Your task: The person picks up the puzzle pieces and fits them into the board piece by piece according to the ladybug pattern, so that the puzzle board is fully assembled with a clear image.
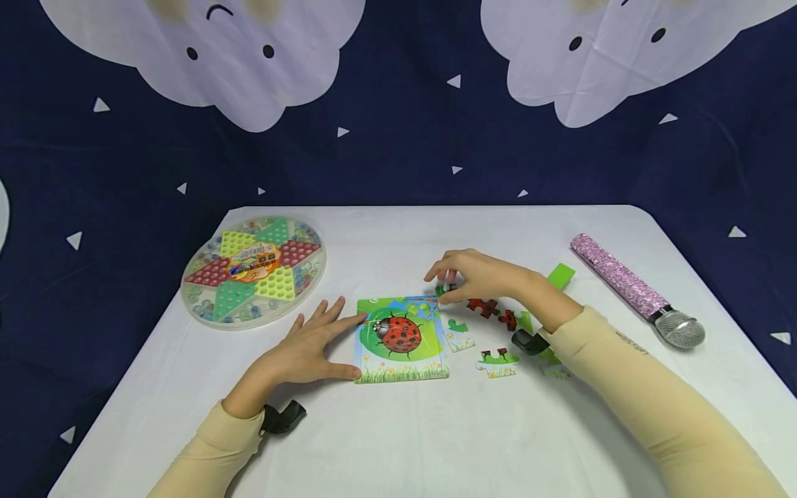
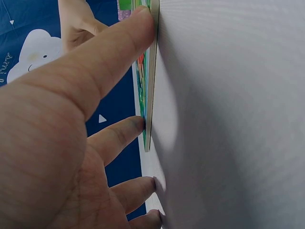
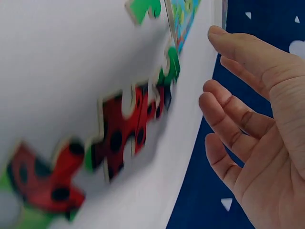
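A square ladybug puzzle board (image 1: 401, 335) lies flat on the table. My left hand (image 1: 308, 351) is beside it with fingers spread. Its thumb and index fingertip touch the board's left edge; in the left wrist view the thumb (image 2: 119, 52) lies along the edge. Over the board's upper right corner hovers my right hand (image 1: 478, 274), its fingers loosely bent and nothing between them in the right wrist view. Close below it is a small green and dark puzzle piece (image 1: 445, 289). A red, black-spotted piece (image 3: 116, 129) lies to the right of that.
More loose pieces lie right of the board, including a green and white flowered one (image 1: 459, 337) and a grassy one (image 1: 497, 364). A green strip (image 1: 561, 276) shows behind the right forearm. A pink glittery microphone (image 1: 629, 283) lies far right, a round marble game board (image 1: 254, 271) at back left.
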`<move>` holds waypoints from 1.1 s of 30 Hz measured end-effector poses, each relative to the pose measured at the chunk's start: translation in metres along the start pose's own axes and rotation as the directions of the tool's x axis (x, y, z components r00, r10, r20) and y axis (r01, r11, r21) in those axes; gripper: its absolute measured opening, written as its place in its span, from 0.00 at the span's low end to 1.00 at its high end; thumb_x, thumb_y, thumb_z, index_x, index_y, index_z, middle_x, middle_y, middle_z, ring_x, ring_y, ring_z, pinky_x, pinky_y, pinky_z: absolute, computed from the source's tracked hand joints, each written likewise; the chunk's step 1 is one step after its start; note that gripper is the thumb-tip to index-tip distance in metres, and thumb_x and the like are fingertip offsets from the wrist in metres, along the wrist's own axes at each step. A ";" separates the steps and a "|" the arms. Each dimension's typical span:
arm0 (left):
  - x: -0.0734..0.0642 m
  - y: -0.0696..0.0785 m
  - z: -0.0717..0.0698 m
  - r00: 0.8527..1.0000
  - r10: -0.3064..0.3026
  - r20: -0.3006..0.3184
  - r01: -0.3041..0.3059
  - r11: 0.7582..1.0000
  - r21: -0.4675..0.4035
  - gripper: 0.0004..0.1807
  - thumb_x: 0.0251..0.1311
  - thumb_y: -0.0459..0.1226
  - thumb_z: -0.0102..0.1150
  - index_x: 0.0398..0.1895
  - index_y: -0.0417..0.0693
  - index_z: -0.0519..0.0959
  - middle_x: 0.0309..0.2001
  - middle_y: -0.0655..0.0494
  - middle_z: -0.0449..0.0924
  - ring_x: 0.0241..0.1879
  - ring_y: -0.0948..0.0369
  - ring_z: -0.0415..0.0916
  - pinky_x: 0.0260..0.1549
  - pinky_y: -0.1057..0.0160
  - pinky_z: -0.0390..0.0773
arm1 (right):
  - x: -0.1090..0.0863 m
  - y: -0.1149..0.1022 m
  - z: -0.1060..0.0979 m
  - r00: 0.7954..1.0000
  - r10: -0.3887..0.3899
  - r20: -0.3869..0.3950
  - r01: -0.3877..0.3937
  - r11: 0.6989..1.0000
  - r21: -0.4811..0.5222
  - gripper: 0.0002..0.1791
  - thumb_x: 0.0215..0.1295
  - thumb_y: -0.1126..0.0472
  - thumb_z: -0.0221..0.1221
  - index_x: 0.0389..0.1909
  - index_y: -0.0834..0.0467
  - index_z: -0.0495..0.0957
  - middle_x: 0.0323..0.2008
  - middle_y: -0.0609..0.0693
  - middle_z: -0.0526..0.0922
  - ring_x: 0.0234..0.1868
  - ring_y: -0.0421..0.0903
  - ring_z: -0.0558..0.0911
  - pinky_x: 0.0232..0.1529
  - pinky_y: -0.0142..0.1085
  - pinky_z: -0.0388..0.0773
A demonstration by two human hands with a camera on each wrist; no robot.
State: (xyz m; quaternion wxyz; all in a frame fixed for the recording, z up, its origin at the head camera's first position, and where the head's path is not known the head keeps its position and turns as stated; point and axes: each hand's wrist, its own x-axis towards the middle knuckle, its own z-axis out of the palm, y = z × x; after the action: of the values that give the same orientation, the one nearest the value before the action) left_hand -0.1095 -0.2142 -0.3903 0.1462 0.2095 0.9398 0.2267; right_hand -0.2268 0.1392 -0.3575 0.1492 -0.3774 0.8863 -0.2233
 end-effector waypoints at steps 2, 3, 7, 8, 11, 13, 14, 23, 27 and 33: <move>0.001 -0.005 0.004 1.000 0.021 -0.015 -0.022 1.000 -0.013 0.53 0.56 0.62 0.77 0.84 0.65 0.64 0.87 0.35 0.44 0.85 0.27 0.37 0.73 0.15 0.37 | -0.006 0.005 -0.004 1.000 0.015 -0.009 -0.015 1.000 0.002 0.25 0.67 0.56 0.74 0.64 0.54 0.85 0.52 0.52 0.85 0.54 0.49 0.83 0.57 0.49 0.82; 0.001 -0.006 0.004 0.999 0.028 -0.018 -0.028 0.999 -0.022 0.53 0.56 0.63 0.77 0.84 0.66 0.64 0.87 0.35 0.44 0.85 0.27 0.36 0.73 0.15 0.36 | -0.009 0.008 -0.006 1.000 0.023 -0.013 -0.023 1.000 0.000 0.25 0.67 0.56 0.74 0.64 0.54 0.85 0.53 0.52 0.86 0.54 0.50 0.83 0.57 0.50 0.83; 0.002 -0.015 0.010 0.997 0.064 -0.038 -0.066 0.997 -0.048 0.53 0.55 0.68 0.74 0.84 0.71 0.64 0.88 0.36 0.44 0.84 0.25 0.35 0.71 0.14 0.34 | -0.021 0.022 -0.013 0.997 0.071 -0.025 -0.071 0.997 -0.001 0.26 0.67 0.58 0.73 0.65 0.55 0.84 0.55 0.53 0.86 0.57 0.51 0.84 0.60 0.54 0.81; 0.002 -0.016 0.011 0.997 0.067 -0.041 -0.069 0.996 -0.050 0.53 0.55 0.69 0.73 0.84 0.72 0.64 0.88 0.36 0.44 0.84 0.25 0.35 0.71 0.13 0.34 | -0.024 0.025 -0.015 0.996 0.083 -0.026 -0.083 0.997 0.002 0.27 0.67 0.58 0.73 0.66 0.55 0.83 0.56 0.54 0.86 0.57 0.51 0.84 0.61 0.55 0.81; 0.003 -0.020 0.013 0.996 0.069 -0.052 -0.071 0.997 -0.041 0.53 0.55 0.69 0.73 0.84 0.73 0.63 0.88 0.36 0.44 0.84 0.25 0.35 0.71 0.13 0.35 | -0.032 0.035 -0.021 0.991 0.132 -0.022 -0.132 0.991 0.018 0.29 0.65 0.59 0.75 0.67 0.56 0.82 0.58 0.56 0.86 0.59 0.54 0.84 0.64 0.58 0.79; 0.001 -0.014 0.008 0.998 0.053 -0.041 -0.055 0.998 -0.043 0.54 0.54 0.69 0.74 0.84 0.72 0.64 0.87 0.35 0.44 0.84 0.26 0.35 0.71 0.14 0.36 | -0.039 0.042 -0.025 0.986 0.164 -0.017 -0.164 0.986 0.023 0.30 0.64 0.60 0.75 0.68 0.56 0.82 0.59 0.56 0.85 0.60 0.55 0.84 0.65 0.60 0.78; 0.000 -0.013 0.008 0.998 0.049 -0.041 -0.051 0.998 -0.045 0.54 0.53 0.68 0.75 0.84 0.72 0.64 0.87 0.35 0.44 0.84 0.26 0.35 0.72 0.14 0.35 | -0.042 0.045 -0.026 0.983 0.183 -0.012 -0.183 0.983 0.022 0.30 0.64 0.60 0.76 0.68 0.55 0.82 0.59 0.57 0.85 0.61 0.56 0.83 0.66 0.60 0.78; 0.002 -0.011 0.007 0.998 0.054 -0.038 -0.056 0.997 -0.048 0.54 0.51 0.71 0.74 0.83 0.74 0.65 0.88 0.37 0.45 0.85 0.27 0.37 0.71 0.13 0.38 | -0.065 0.066 -0.037 0.959 0.283 0.021 -0.284 0.959 0.004 0.31 0.60 0.60 0.78 0.66 0.55 0.83 0.59 0.58 0.87 0.64 0.59 0.82 0.68 0.63 0.75; 0.002 -0.012 0.008 0.998 0.047 -0.036 -0.049 0.998 -0.045 0.54 0.52 0.70 0.74 0.83 0.74 0.64 0.88 0.38 0.45 0.85 0.28 0.36 0.71 0.14 0.37 | -0.071 0.072 -0.040 0.951 0.307 0.041 -0.308 0.951 0.014 0.32 0.58 0.60 0.79 0.66 0.56 0.83 0.57 0.58 0.86 0.61 0.57 0.82 0.65 0.61 0.77; -0.001 -0.002 0.001 0.999 0.031 -0.017 -0.031 0.998 -0.046 0.54 0.53 0.65 0.77 0.83 0.69 0.66 0.87 0.35 0.45 0.85 0.27 0.36 0.72 0.15 0.36 | -0.077 0.077 -0.042 0.943 0.327 0.068 -0.328 0.945 0.007 0.33 0.55 0.61 0.79 0.64 0.57 0.84 0.53 0.57 0.86 0.55 0.54 0.82 0.59 0.53 0.79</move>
State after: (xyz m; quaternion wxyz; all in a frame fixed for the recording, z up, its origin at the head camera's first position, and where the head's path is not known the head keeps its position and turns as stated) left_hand -0.1088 -0.2156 -0.3919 0.1397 0.2188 0.9322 0.2524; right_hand -0.2398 0.2557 -0.3531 0.2169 -0.2308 0.9291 -0.1908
